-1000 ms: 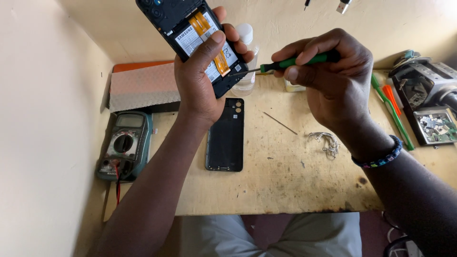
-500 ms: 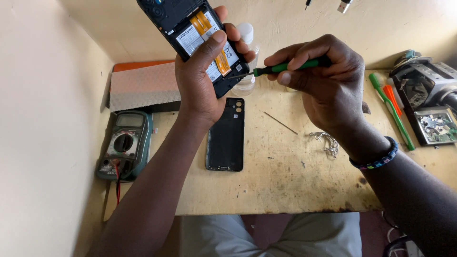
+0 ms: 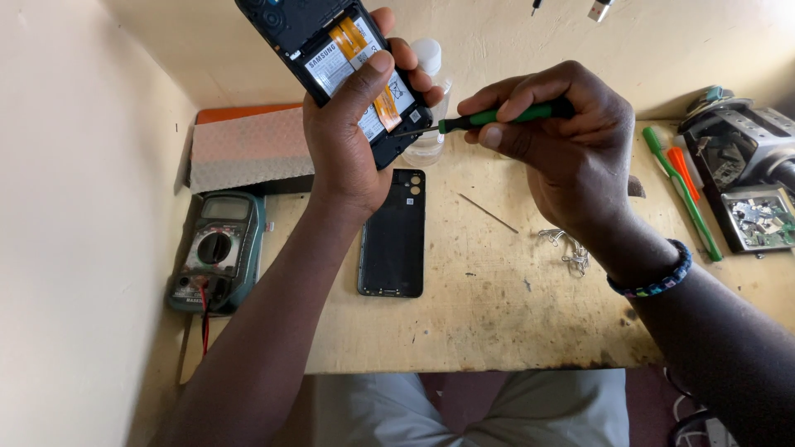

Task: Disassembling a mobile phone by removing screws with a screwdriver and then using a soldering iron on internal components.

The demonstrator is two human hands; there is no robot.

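left hand [image 3: 348, 141] grips opened phone [image 3: 344, 70] | right hand [image 3: 563, 136] pinches green screwdriver [image 3: 497, 116] | tip now nearer phone's lower edge | back cover [image 3: 393, 236] unmoved below phone

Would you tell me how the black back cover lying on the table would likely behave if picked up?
The back cover looks thin and flat, so probably light and slightly bendy. It lies flush on the table, so lifting an edge may be fiddly.

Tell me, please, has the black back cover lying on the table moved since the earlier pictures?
No. The back cover lies flat beside the green multimeter, at the same spot on the table.
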